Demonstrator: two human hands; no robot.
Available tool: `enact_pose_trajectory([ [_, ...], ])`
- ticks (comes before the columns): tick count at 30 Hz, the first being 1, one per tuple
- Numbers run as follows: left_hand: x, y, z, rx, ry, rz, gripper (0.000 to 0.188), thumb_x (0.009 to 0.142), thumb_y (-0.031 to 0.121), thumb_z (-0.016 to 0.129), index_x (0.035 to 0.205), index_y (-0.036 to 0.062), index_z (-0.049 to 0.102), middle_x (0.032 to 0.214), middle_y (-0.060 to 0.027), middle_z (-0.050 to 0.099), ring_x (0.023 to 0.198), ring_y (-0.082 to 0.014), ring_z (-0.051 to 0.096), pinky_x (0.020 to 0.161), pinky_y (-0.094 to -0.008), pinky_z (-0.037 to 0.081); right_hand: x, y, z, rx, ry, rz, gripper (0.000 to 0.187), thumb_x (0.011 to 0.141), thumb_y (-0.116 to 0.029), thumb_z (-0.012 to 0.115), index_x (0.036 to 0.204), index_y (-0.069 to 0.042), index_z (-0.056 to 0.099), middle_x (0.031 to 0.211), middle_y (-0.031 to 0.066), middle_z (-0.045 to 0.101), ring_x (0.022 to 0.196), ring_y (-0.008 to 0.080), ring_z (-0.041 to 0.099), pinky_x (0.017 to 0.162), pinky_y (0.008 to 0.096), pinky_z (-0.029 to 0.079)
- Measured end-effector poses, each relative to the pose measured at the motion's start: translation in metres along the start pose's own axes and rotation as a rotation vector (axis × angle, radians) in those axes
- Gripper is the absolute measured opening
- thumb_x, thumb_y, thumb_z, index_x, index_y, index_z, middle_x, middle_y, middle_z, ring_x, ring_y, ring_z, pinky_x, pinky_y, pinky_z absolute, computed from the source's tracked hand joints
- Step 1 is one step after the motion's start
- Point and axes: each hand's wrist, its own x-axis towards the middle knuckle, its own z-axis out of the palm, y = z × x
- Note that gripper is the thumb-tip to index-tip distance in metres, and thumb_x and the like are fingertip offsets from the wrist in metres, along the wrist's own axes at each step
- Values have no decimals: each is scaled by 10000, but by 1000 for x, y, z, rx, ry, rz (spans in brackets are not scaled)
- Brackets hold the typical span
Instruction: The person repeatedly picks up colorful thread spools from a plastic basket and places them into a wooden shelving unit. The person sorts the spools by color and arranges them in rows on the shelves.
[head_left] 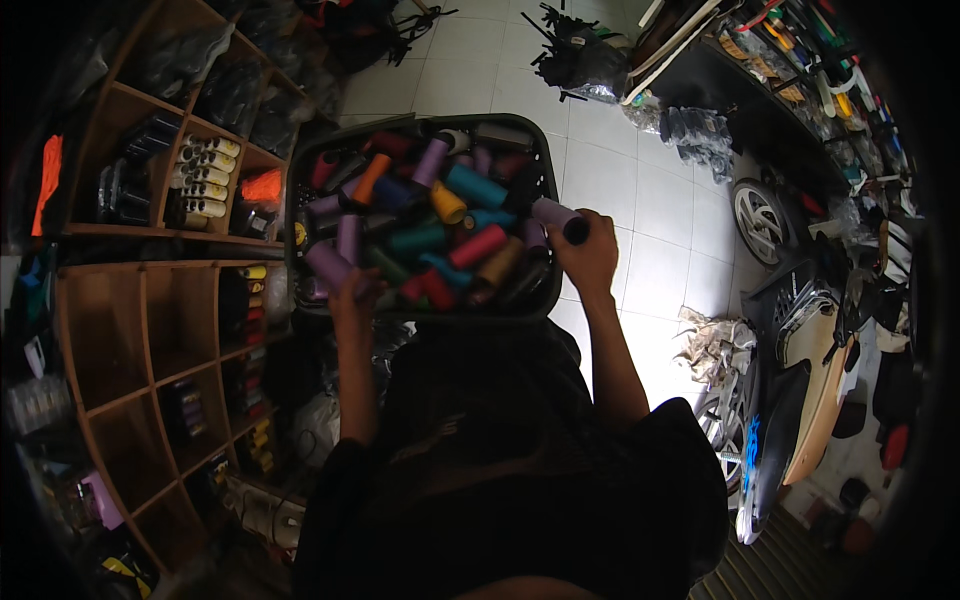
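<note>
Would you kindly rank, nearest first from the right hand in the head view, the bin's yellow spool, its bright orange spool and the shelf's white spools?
1. Yellow spool: in the bin, left of the right hand.
2. Bright orange spool: farther left.
3. White spools: on the shelf, leftmost.

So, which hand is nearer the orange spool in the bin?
Left: the left hand is below the orange spool in view; the right hand is farther off, at the right edge of the bin.
</note>
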Motion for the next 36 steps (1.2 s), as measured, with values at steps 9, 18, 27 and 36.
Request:
enact_pose_trajectory([
  [9, 2, 17, 1, 15, 38, 90, 403, 886, 271, 700, 1148, 1, 556, 987, -135, 660, 843, -258, 686, 750, -364, 591, -8, -52, 38, 209, -297, -196, 582, 745, -390, 823, 1128, 16, 657, 1054, 187, 687, 982, 365, 678, 867, 415, 544],
  [18, -8, 5, 15, 94, -72, 94, 393, 892, 259, 699, 1140, -2, 541, 1023, -131, 677, 880, -265, 698, 779, -358, 577, -44, -69, 94, 119, -574, -376, 543, 821, -296, 740, 1272, -31, 594, 1191, 208, 634, 1079, 351, 641, 924, 449, 512],
  [27, -11, -22, 20, 372, -194, 132, 423, 887, 207, 725, 1202, -34, 579, 1044, -124, 706, 936, -215, 692, 829, -336, 545, 37, 17, 81, -320, -605, -59, 261, 812, -201, 686, 996, -19, 712, 1029, 227, 694, 1002, 387, 679, 864, 486, 552],
  [36, 3, -70, -13, 357, -369, 52, 454, 850, 134, 776, 1229, 14, 558, 1083, -82, 682, 932, -157, 666, 811, -301, 534, 51, 41, 157, -281, -352, 20, 227, 826, -100, 641, 1009, 32, 667, 952, 268, 693, 930, 410, 699, 823, 491, 567],
])
